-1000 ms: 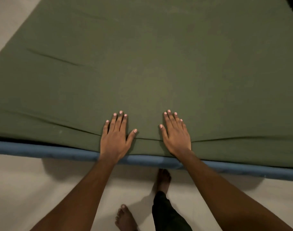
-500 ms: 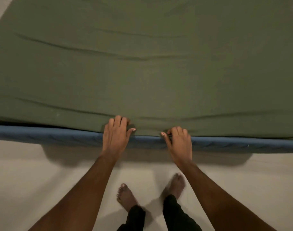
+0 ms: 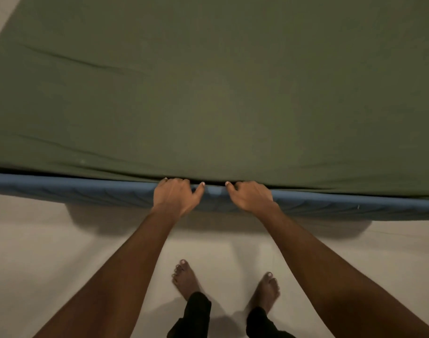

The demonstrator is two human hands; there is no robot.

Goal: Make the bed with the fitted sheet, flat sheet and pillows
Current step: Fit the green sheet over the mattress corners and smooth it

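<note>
Green sheet (image 3: 208, 93) covers blue mattress (image 3: 86, 191); left hand (image 3: 175, 195) and right hand (image 3: 251, 196) apparently grip its near edge.

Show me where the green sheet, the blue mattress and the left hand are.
green sheet (image 3: 208, 93): head view, flat middle of the cloth.
blue mattress (image 3: 74, 191): head view, bare side wall below the sheet's edge.
left hand (image 3: 175, 197): head view, back of the hand.
</note>
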